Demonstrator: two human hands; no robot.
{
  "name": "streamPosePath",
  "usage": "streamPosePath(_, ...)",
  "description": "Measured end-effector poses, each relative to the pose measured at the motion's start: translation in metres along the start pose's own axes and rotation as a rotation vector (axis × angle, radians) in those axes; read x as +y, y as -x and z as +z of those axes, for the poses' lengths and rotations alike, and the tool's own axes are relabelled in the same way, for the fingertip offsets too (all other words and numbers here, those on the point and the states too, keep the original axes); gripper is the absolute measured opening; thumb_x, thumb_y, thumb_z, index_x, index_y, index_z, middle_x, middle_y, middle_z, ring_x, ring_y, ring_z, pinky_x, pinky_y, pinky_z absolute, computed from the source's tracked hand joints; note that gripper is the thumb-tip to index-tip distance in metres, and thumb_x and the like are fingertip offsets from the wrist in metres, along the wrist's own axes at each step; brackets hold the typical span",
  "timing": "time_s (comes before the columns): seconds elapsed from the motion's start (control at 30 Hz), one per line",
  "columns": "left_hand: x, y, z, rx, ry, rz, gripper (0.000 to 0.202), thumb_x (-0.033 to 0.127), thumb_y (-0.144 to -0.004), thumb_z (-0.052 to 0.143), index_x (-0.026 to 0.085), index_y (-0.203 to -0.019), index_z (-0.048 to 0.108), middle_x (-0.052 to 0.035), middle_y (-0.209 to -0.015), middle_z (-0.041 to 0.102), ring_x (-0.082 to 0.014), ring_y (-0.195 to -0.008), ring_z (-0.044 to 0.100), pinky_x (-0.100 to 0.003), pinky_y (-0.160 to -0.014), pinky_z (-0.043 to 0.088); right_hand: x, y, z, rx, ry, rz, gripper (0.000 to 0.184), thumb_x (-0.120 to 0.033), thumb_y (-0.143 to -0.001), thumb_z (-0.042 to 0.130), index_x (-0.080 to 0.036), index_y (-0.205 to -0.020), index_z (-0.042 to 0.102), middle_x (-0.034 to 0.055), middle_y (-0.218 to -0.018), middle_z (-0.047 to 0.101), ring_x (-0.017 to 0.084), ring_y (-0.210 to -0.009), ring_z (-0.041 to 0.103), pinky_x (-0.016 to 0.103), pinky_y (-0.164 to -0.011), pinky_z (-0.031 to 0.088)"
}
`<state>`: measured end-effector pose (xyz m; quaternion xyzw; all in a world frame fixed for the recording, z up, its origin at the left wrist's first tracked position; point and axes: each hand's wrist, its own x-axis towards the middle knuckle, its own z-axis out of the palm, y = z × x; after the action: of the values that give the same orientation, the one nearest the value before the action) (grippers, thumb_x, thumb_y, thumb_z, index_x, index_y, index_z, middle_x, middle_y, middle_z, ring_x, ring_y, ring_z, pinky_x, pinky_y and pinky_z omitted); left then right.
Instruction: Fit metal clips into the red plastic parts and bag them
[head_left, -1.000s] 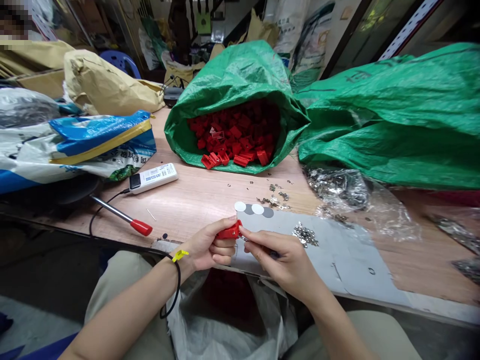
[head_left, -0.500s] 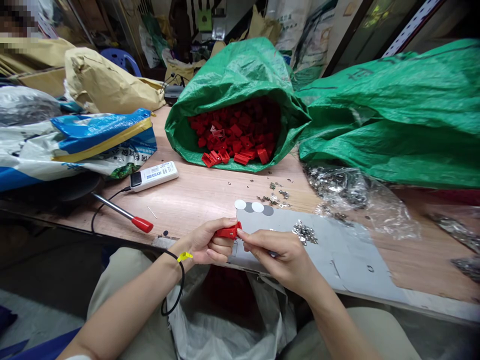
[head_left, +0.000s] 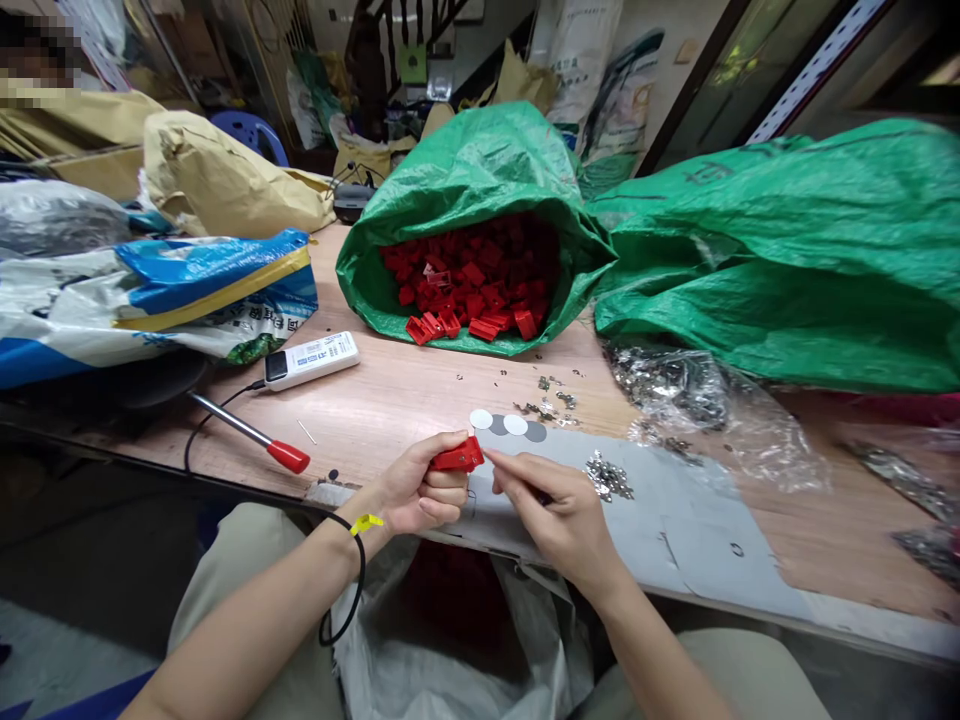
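My left hand (head_left: 429, 487) is closed around a small red plastic housing (head_left: 459, 455), its thumb on top and one end sticking out to the right. Just right of that end is my right hand (head_left: 559, 510), fingers bent and index finger pointing at the housing with a small gap between. Whether anything lies in its curled fingers is hidden. A pile of small shiny metal pieces (head_left: 609, 477) lies on the grey sheet (head_left: 675, 520), right of my right hand. Many similar red housings (head_left: 480, 285) fill the open green sack (head_left: 480, 150) in front of me.
To the left are a white device (head_left: 313, 360) with a cable and a red-handled metal rod (head_left: 288, 456). A clear bag of metal parts (head_left: 690, 390) and another green sack (head_left: 795, 240) lie on the right. Below the table edge, a whitish sack (head_left: 450, 640) hangs open between my knees.
My right fingertips have drawn back slightly from the red housing, which they touched before. The left hand keeps its hold. The whole view has shifted a little with my head.
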<state>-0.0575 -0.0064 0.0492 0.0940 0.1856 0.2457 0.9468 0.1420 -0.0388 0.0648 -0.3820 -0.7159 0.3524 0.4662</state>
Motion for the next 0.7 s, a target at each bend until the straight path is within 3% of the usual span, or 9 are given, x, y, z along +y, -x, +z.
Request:
streamPosePath(0.1,0.000,-0.001,0.003,-0.028,-0.023,0.134,0.060,0.043,-0.073,0.084,0.020,-0.056,0.031,0.0144,-0.041,0.013,-0.0009,-0.038,0.002,-0.008,-0.030,0.025,0.001,0.001,0.001,0.141,-0.094,0.244,0.029,-0.031,-0.095,0.062,-0.020,-0.118,0.077,0.0001,-0.071,0.060,0.008,-0.046,0.042,0.023,-0.043,0.035)
streamPosePath(0.17,-0.001,-0.001,0.005,-0.014,-0.057,0.201,0.060,0.045,-0.074,0.083,0.020,-0.058,0.030,0.0144,-0.042,0.014,-0.0009,-0.038,0.003,-0.008,-0.030,0.023,-0.002,0.001,0.004,0.154,-0.111,0.302,0.034,-0.037,-0.093,0.064,-0.019,-0.120,0.075,-0.0016,-0.068,0.054,0.007,-0.046,0.036,0.023,-0.041,0.031)
streamPosePath(0.3,-0.006,-0.001,0.009,0.057,-0.209,0.328,0.052,0.045,-0.083,0.074,0.019,-0.064,0.033,0.0137,-0.046,0.017,-0.0017,-0.041,0.007,-0.010,-0.035,0.020,-0.014,0.000,0.015,0.173,0.034,0.226,0.025,-0.036,-0.087,0.071,-0.018,-0.104,0.077,-0.0048,-0.059,0.041,0.009,-0.050,0.035,0.024,-0.046,0.033)
streamPosePath(0.47,-0.015,0.001,0.016,0.098,-0.404,0.405,0.047,0.047,-0.086,0.071,0.020,-0.069,0.035,0.0136,-0.049,0.017,-0.0029,-0.043,0.009,-0.013,-0.038,0.016,-0.017,0.001,0.024,0.255,0.186,0.134,0.015,-0.032,-0.090,0.068,-0.020,-0.083,0.073,-0.0042,-0.057,0.044,0.010,-0.049,0.037,0.024,-0.046,0.033)
streamPosePath(0.6,-0.016,0.003,0.018,0.115,-0.479,0.446,0.047,0.047,-0.084,0.072,0.021,-0.072,0.035,0.0136,-0.049,0.020,-0.0036,-0.043,0.011,-0.014,-0.038,0.017,-0.016,0.001,0.024,0.260,0.231,0.083,0.013,-0.030,-0.091,0.066,-0.020,-0.083,0.069,-0.0044,-0.057,0.045,0.010,-0.050,0.038,0.024,-0.048,0.035)
streamPosePath(0.7,-0.016,0.003,0.020,0.108,-0.465,0.466,0.044,0.046,-0.086,0.070,0.021,-0.073,0.037,0.0132,-0.049,0.021,-0.0038,-0.043,0.012,-0.015,-0.039,0.018,-0.014,0.001,0.020,0.206,0.136,0.152,0.017,-0.034,-0.093,0.064,-0.020,-0.100,0.070,-0.0033,-0.063,0.048,0.011,-0.053,0.042,0.024,-0.049,0.035)
